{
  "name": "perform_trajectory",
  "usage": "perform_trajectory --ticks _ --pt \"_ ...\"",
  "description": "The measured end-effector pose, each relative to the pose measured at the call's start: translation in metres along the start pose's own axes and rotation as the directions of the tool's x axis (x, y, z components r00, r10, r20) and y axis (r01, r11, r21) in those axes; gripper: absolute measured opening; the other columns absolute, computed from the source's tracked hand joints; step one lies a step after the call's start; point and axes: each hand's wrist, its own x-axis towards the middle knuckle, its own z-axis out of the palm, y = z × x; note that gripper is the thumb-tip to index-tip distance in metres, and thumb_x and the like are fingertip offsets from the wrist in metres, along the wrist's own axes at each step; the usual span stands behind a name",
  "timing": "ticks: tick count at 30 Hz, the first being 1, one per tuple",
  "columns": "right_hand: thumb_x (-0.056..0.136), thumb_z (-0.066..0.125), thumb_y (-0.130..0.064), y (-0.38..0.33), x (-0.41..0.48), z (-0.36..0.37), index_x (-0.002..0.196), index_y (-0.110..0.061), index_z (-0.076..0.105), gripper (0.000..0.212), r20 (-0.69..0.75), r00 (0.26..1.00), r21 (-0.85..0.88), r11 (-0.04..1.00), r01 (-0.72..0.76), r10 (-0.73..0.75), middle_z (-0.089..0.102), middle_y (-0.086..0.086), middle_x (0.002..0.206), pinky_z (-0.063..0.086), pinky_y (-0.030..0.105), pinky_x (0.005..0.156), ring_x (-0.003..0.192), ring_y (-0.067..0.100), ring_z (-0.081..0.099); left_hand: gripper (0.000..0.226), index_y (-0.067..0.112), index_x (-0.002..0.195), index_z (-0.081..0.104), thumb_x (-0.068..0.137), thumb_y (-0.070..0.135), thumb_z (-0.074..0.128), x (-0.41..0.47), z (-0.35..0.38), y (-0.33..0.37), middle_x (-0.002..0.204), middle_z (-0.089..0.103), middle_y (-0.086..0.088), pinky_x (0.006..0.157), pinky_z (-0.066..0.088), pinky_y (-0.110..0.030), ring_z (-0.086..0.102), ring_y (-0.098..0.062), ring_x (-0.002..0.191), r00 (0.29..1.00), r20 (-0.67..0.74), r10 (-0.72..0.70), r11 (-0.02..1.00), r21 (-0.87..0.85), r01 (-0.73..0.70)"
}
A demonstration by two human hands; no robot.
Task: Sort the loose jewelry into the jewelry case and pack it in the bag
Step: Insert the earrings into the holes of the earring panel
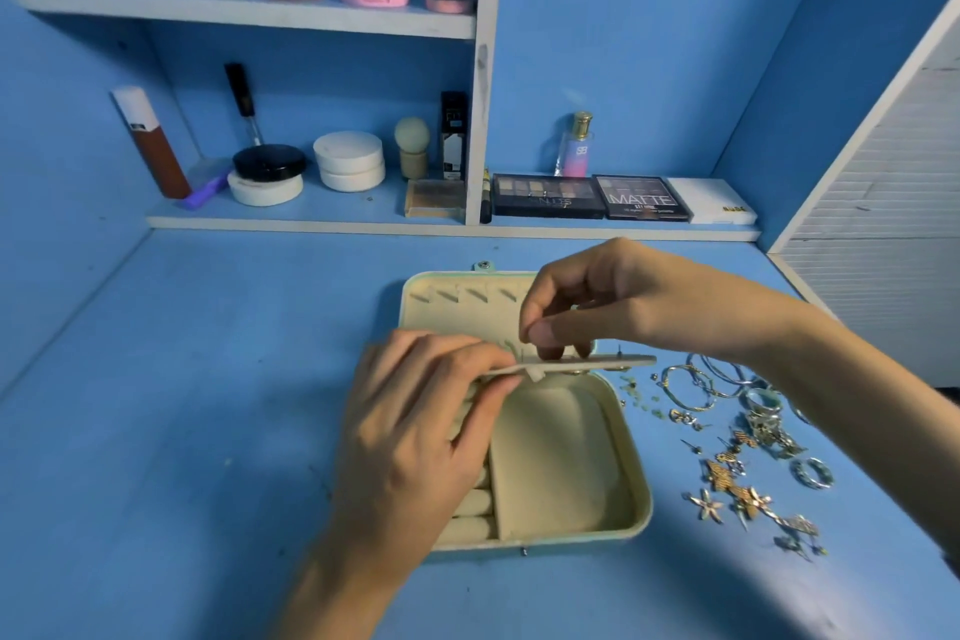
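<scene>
Jewelry case (638,473): lies open on the blue desk (208,405), centre of view, lid flat toward the back w/ slanted slots in its lining. Base compartment holds padded ring rolls (470,504) along its left side; the rest of the base shows bare beige lining.

Earring panel (597,363): raised roughly level over the hinge line, seen edge-on. A small post stands up near its right end.

Left hand (415,442): over the left half of the base, thumb and forefinger pinching the panel's left end.

Right hand (613,307): above the panel approx. mid-length, fingers curled down, thumb and forefinger tips pressed together – whether a piece sits between them cannot be told. Lower fingertips (550,352) touch the panel's top face.

Loose jewelry (748,452): spread on the desk just right of the case – bangles (696,385) at the back, star-shaped pieces and a ring (813,473) nearer the front.

Rear shelf: eyeshadow palettes (548,195), perfume bottle (576,146), misc. cosmetics
</scene>
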Motion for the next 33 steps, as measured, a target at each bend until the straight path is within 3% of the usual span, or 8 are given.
perform_trajectory --ticks 10,15,29,33 --pt "0.082 0.064 -0.015 0.0007 0.0034 0.0006 0.084 -0.011 0.07 0.007 0.08 0.997 -0.018 1.0 -0.006 0.008 0.066 0.006 0.074 0.045 0.02 0.063 0.066 0.012 0.056 0.015 0.02 0.094 0.055 0.089 0.016 0.069 -0.0037 -0.0004 -0.0013 0.081 0.066 0.003 0.07 0.046 -0.033 0.054 -0.016 0.078 1.0 0.01 0.018 1.0 -0.021 -0.017" --pt "0.087 0.064 -0.007 -0.0009 0.0037 0.0002 0.086 -0.006 0.07 0.006 0.09 0.996 -0.048 0.999 0.005 -0.001 0.067 0.016 0.078 0.045 0.021 0.063 0.067 0.013 0.056 0.013 0.02 0.095 0.055 0.091 0.016 0.067 -0.0039 -0.0002 -0.0014 0.082 0.066 0.003 0.069 0.047 -0.035 0.055 -0.016 0.078 1.0 0.007 0.022 0.999 -0.024 -0.022" --pt "0.085 0.065 -0.007 -0.0057 0.0061 0.0012 0.084 -0.009 0.071 0.007 0.122 0.993 -0.108 0.994 0.012 0.001 0.064 -0.005 0.067 0.038 0.008 0.057 0.058 0.002 0.052 0.012 0.019 0.095 0.055 0.092 0.014 0.065 -0.0056 0.0009 -0.0011 0.083 0.066 0.002 0.07 0.047 -0.035 0.055 -0.018 0.078 1.0 0.005 0.008 1.0 -0.014 -0.008" --pt "0.085 0.066 -0.008 -0.0051 0.0066 0.0011 0.084 -0.009 0.071 0.005 0.125 0.992 -0.123 0.992 0.017 -0.002 0.065 -0.001 0.07 0.039 0.008 0.058 0.058 0.002 0.051 0.011 0.019 0.094 0.055 0.092 0.013 0.064 -0.006 0.0014 -0.0004 0.082 0.066 0.002 0.07 0.047 -0.036 0.056 -0.02 0.077 1.0 0.001 0.011 1.0 -0.006 -0.011"
